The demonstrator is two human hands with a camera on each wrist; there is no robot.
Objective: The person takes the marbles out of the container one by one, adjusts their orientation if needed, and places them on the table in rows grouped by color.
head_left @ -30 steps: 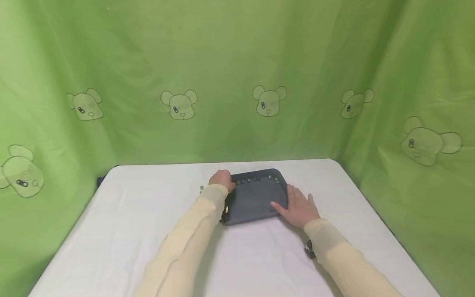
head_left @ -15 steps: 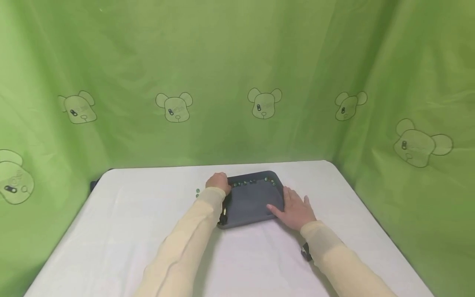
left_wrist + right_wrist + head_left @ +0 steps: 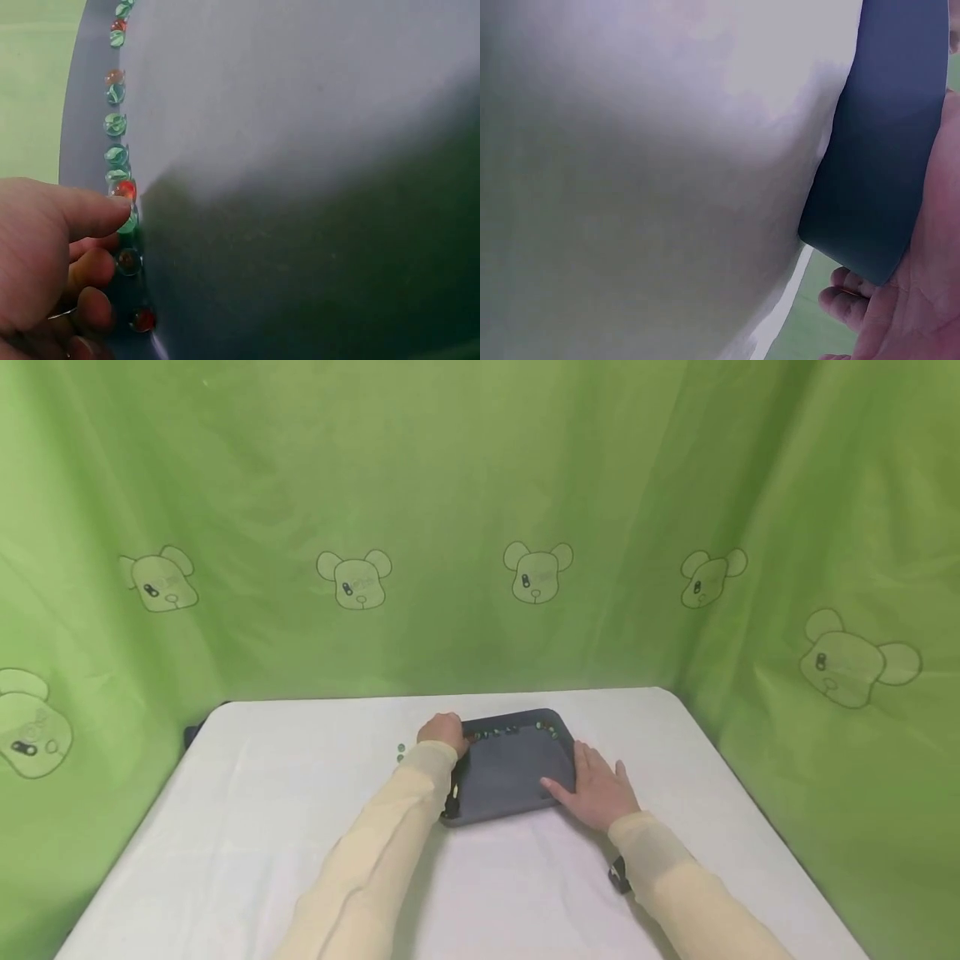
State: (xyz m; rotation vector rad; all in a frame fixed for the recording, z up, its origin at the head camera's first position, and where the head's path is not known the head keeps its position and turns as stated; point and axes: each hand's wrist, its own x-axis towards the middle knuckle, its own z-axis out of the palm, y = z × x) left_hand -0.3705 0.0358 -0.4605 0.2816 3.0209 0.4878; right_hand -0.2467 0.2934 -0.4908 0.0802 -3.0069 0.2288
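Observation:
A dark grey rectangular tray (image 3: 510, 772) lies slightly turned on the white-covered table. Small glass marbles (image 3: 497, 732), green and red, line its far and left walls. At the tray's far left corner is my left hand (image 3: 442, 732). In the left wrist view its thumb and curled forefinger pinch a green marble (image 3: 129, 223), partly hidden by the thumb, beside a red one (image 3: 126, 190). My right hand (image 3: 600, 787) rests with straight fingers along the tray's right side, thumb over the rim; the right wrist view has its palm (image 3: 930, 307) against the outer wall (image 3: 885, 142).
Two green marbles (image 3: 401, 748) lie on the table left of the tray. The white tablecloth (image 3: 300, 793) reaches to the green curtain (image 3: 450, 643) at the back and sides. Black wrist devices (image 3: 618, 875) hang under both sleeves.
The head view has shifted slightly. Both hands keep their places at the tray, and the tray and loose marbles show no clear movement of their own.

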